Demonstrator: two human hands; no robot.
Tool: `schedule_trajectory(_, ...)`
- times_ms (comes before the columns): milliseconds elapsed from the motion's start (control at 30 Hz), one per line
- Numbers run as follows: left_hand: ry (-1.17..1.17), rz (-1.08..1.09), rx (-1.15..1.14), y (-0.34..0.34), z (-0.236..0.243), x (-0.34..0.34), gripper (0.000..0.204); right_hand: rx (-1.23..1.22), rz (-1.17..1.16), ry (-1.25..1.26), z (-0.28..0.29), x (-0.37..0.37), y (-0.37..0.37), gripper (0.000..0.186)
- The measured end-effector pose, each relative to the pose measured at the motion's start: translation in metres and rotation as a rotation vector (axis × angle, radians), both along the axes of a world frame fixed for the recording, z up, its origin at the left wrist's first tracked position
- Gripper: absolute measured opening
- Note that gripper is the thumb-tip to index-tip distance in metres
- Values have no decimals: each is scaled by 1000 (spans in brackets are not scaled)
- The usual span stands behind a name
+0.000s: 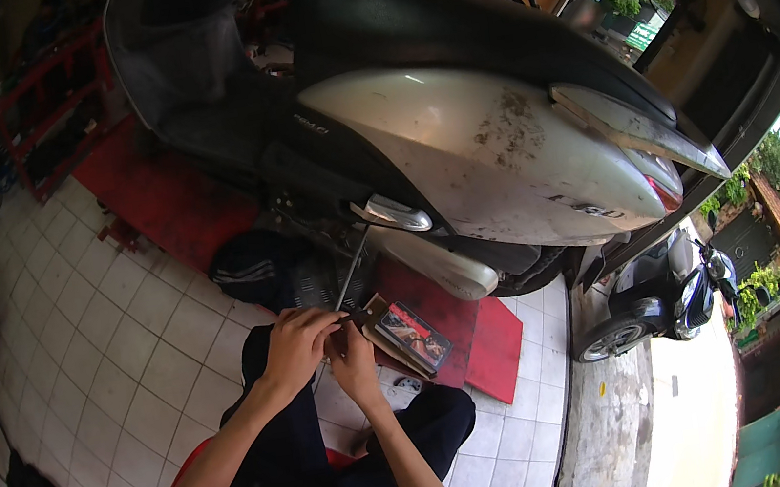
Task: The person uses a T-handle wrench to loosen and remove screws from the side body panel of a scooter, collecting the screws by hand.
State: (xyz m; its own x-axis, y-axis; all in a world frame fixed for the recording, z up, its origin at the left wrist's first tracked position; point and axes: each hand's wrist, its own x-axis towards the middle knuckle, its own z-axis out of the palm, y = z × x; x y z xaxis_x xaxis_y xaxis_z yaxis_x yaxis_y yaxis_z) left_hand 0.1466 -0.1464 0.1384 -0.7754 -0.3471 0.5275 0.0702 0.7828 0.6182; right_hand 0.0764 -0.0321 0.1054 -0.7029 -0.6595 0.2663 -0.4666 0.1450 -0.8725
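A long thin metal rod slants up from my hands toward the underside of a silver and black scooter. Its lower end meets the fingers of my left hand, which are closed around it. Close beside it, my right hand is also closed, fingertips pinched near a small dark piece I cannot make out. Just right of my hands lies a flat box with a dark, red-printed picture, next to brown cardboard. Above the rod's top end is a silver footrest-like part of the scooter.
The scooter stands on a red platform that extends under it to a red ramp. White floor tiles surround it. A red rack stands far left. Outside, another scooter is parked at right.
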Motion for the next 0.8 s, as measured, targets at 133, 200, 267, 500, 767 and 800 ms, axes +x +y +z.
schedule_trajectory(133, -69, -28, -175, 4, -3, -1, 34, -12, -122, -4, 41, 10, 38, 42)
schedule_trajectory(200, -87, -15, -238, 8, -5, 0, 35, -12, -261, 115, 62, 14, 49, 43)
schedule_trajectory(267, -106, -34, -307, 10, 0, -2, 37, 21, -324, 318, 88, 5, 49, 39)
schedule_trajectory(500, 79, 160, -256, -1, 31, -10, 71, 195, -169, 630, 55, -26, 59, 18)
schedule_trajectory(767, 165, 175, 259, 13, 8, -14, 59, 2, -226, 201, 6, -1, 21, 27)
schedule_trajectory(800, 89, 131, 267, 20, -6, -12, 49, 82, -186, 98, 10, 4, 18, 29)
